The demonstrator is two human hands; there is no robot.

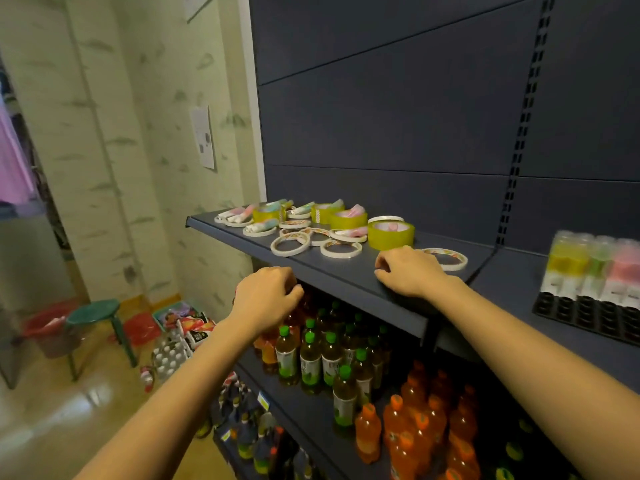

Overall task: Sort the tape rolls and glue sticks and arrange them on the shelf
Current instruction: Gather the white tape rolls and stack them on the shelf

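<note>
Below both hands, orange bottles and green-capped bottles packed on the lower tier. Left hand raised just off the front lip of the shelf, knuckles up, fingers curled inward, palm hidden; impossible to tell whether empty or holding. Right hand resting on the shelf near its front edge, fingers bent under, grip likewise impossible to read. Just beyond the right hand, partly hidden by its knuckles, a flat printed tape ring; contact impossible to judge. Further out, between and beyond the two hands, a loose scatter of thin white tape rings lying flat, some overlapping. Behind those, fat yellow-green tape rolls, with pastel glue sticks lying across and among them, mostly beyond the left hand. Well to the right of the right hand, a wrapped pack of pastel tubes. Dark back panel behind everything
</note>
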